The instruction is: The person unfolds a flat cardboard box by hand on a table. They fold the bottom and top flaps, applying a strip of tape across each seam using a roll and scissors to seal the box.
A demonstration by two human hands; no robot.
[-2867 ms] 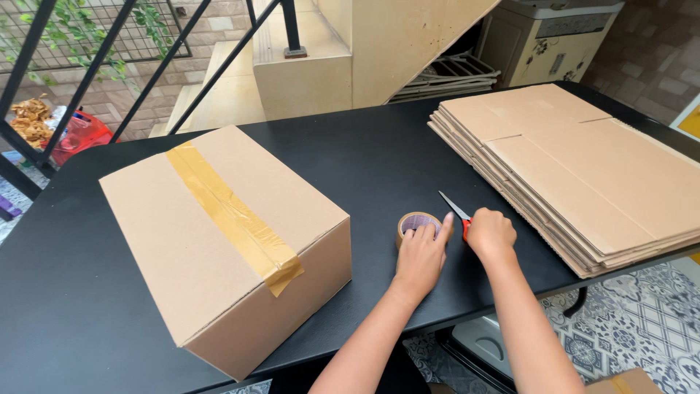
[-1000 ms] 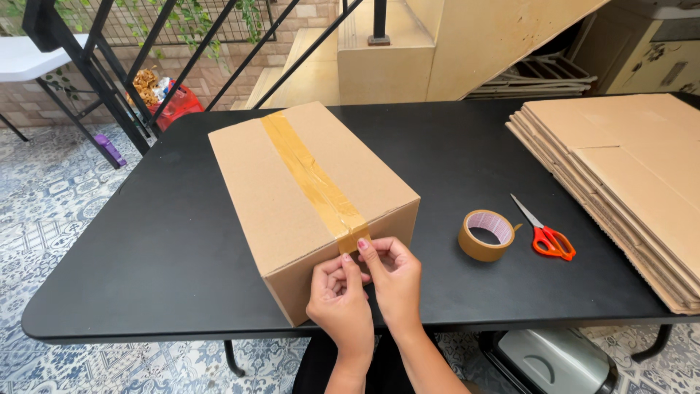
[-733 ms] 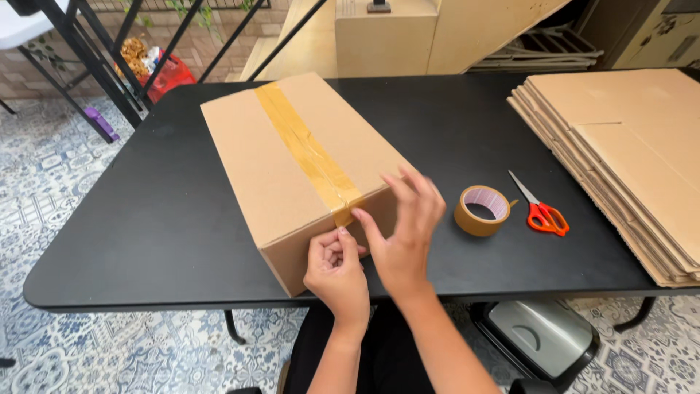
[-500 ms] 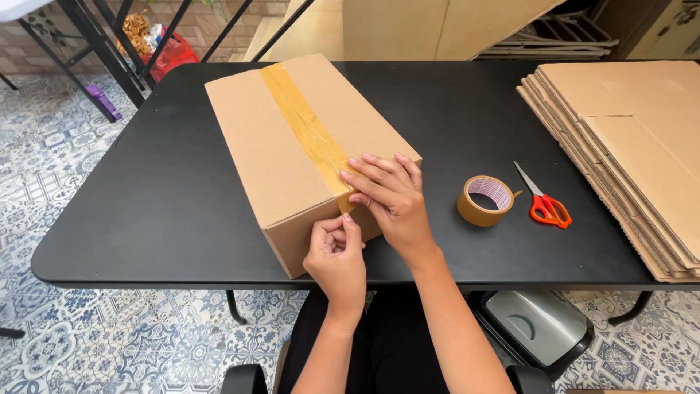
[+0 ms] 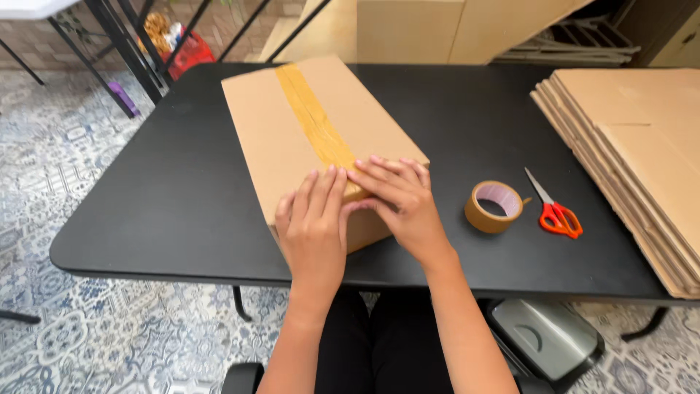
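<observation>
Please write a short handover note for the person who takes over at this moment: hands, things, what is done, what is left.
Left hand and right hand: both flat on the near top edge of the cardboard box, pressing the brown tape strip; no grip on anything.
Tape roll and orange scissors lie right of the box on the black table.
Done: top seam taped.
Left: tape end on the near side, hidden by the hands.

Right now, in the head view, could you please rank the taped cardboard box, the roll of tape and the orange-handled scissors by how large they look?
1. Taped cardboard box, by far the largest.
2 and 3. Roll of tape and orange-handled scissors look about alike in extent, so I would not rank them.
</observation>
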